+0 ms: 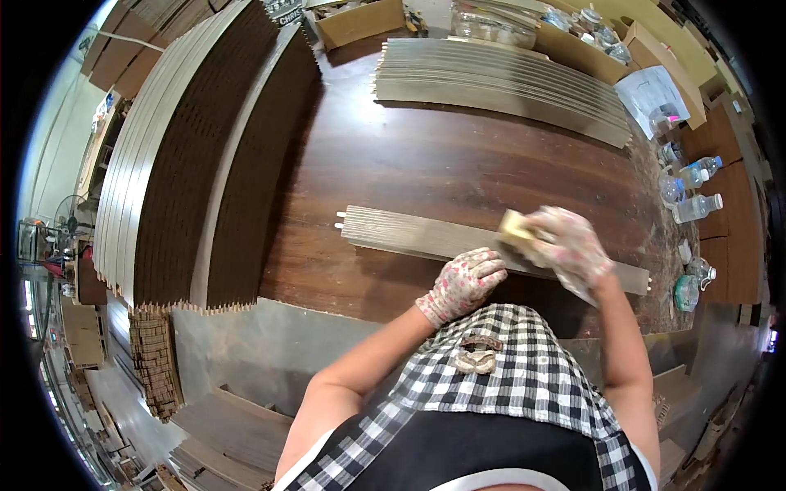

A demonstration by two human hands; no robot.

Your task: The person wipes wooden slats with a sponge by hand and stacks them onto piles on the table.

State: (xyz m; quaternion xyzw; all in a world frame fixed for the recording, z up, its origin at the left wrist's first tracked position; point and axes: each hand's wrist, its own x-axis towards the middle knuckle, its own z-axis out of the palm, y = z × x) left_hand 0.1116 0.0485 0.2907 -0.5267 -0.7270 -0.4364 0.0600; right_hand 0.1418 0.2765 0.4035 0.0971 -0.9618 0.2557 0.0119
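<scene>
A long, narrow wooden board [413, 232] with a grooved, grey-brown face lies across the table in front of me, with small pale pegs at its ends. My right hand [571, 245], in a white patterned glove and smeared by motion, is closed round a yellowish sponge-like block [516, 231] on the right part of the board. Whether the block is a sanding sponge or a plain one cannot be told. My left hand [465, 285], gloved alike, grips the board's near edge left of the block, its fingers bent and close together.
A tall stack of boards [176, 155] stands on the table's left side. Several more grooved boards [499, 90] lie at the back. Plastic bottles [696, 206] and a roll of greenish tape [686, 293] line the right edge. Cardboard boxes [360, 24] stand along the far side.
</scene>
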